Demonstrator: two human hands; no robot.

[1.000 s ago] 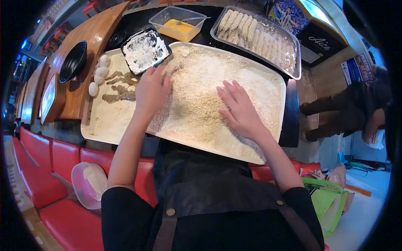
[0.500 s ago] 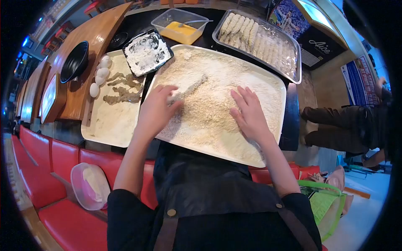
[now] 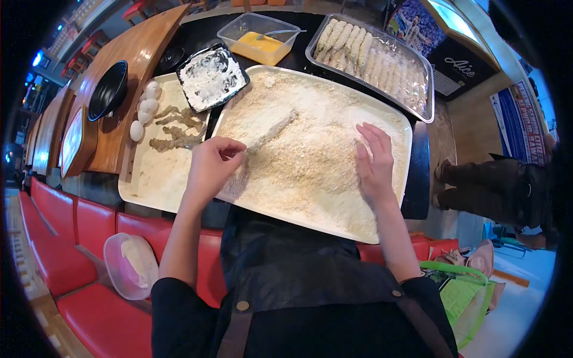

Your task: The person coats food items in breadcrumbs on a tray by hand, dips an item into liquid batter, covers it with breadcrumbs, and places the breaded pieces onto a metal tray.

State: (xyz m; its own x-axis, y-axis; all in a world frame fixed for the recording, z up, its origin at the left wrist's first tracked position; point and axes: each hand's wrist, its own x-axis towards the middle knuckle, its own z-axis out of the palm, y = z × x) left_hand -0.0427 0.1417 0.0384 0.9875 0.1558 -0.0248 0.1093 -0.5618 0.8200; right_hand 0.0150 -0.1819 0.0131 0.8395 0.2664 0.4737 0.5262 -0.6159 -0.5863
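Note:
My left hand [image 3: 218, 166] is closed in a pinch at the near end of a floured shrimp [image 3: 273, 130]. The shrimp lies stretched out on the breadcrumbs [image 3: 310, 155] in a large cream tray [image 3: 408, 156]. Fingers of my right hand [image 3: 376, 158] are spread and empty, just over the crumbs on the tray's right side. In a second cream tray [image 3: 158, 185], left of my left hand, several raw grey shrimp [image 3: 176, 138] lie beside a row of white eggs [image 3: 143, 110]. A dark square dish of white flour [image 3: 212, 76] rests on the trays' far corners.
Behind the trays stand a clear tub of beaten egg [image 3: 261, 48] and a lidless plastic tray [image 3: 430, 89] of coated shrimp [image 3: 346, 42]. A black bowl [image 3: 108, 89] sits on the wooden counter at left. Another person's legs [image 3: 483, 191] show at right.
My left hand has closed from a loose reach into a pinch at the shrimp's near end. My right hand has moved right, away from the middle of the crumbs.

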